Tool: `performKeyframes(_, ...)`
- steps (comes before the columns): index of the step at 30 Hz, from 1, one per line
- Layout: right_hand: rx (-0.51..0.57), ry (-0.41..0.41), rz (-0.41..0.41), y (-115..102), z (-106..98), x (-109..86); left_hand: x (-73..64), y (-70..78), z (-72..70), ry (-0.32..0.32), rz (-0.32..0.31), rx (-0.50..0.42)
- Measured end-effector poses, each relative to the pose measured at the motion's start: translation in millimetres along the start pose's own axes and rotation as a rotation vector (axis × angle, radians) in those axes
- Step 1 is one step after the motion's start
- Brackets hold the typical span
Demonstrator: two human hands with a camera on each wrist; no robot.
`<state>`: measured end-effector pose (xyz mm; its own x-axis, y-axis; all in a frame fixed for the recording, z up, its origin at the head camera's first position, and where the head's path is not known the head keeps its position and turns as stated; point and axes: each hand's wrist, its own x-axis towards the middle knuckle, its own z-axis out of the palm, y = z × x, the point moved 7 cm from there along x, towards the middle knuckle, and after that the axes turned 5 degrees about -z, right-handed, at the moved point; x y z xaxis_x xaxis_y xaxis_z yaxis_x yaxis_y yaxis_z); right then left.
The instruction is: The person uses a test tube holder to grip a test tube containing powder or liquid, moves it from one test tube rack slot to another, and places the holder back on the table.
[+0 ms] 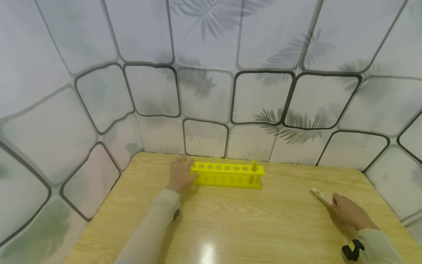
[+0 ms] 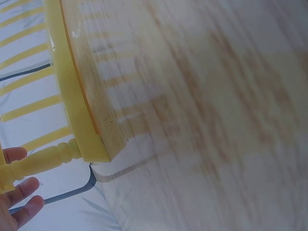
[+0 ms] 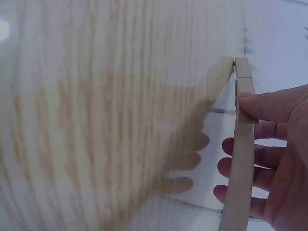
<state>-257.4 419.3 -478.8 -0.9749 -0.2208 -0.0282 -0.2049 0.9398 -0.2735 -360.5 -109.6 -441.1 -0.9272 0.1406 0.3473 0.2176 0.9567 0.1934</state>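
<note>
A yellow test tube rack (image 1: 227, 182) stands on the table near its back edge. My left hand (image 1: 180, 175) grips the rack's left end. In the left wrist view its fingertips (image 2: 30, 186) reach around the end post (image 2: 45, 160). In the rack's rightmost hole sits a slim brownish, see-through tube (image 1: 254, 167); the other holes show nothing in them. Off to the right, my right hand (image 1: 351, 212) holds a wooden test tube holder (image 1: 321, 197). The thumb (image 3: 252, 103) presses its short arm, while the other fingers curl behind the long handle (image 3: 240, 168).
The wood-grain tabletop (image 1: 230, 220) reflects a bright light near its front. Patterned curtain-like sheeting (image 1: 204, 95) rises right behind the table and along both sides. A dark device (image 1: 352, 250) is strapped at the right wrist.
</note>
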Motion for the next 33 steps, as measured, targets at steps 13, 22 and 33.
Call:
performKeyframes(13, -0.023, 0.013, -0.021, 1.0, 4.0, 0.8, 1.6, -0.2, 0.1, -0.02, -0.008, 0.021)
performKeyframes(22, -0.023, -0.033, -0.011, 2.1, 5.8, 0.8, -0.1, -0.5, 1.1, -0.026, -0.008, 0.007)
performKeyframes(33, -0.044, -0.032, 0.0, 4.7, 8.2, -0.2, -0.2, -0.6, 0.2, -0.016, -0.007, -0.015)
